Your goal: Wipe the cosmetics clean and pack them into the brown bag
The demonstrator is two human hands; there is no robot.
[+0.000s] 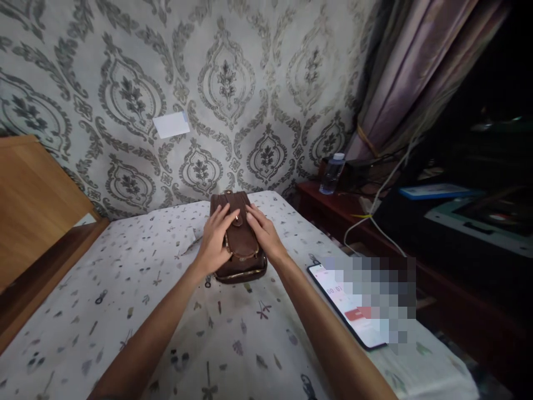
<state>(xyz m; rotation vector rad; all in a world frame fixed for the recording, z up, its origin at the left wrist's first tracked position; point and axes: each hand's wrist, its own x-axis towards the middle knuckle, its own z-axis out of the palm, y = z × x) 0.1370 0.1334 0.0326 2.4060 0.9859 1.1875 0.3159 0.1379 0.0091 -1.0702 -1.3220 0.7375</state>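
Note:
A brown leather bag (244,243) with a front flap pocket and a zipper along its near end lies on the printed white sheet (166,311). My left hand (217,236) rests on the bag's left side, fingers stretched and thumb spread toward the strap tab (236,220). On the other side, my right hand (266,232) lies along the upper right edge with its fingers extended. Both hands touch the bag, one on each side. Part of its top surface is hidden under them.
A lit phone (353,308) lies right of my right forearm, partly pixelated. Beyond the bed's right edge, a dark red table (310,199) holds a water bottle (332,175) and a white cable (381,191). Patterned wallpaper (233,133) rises behind; a wooden headboard (37,194) is left.

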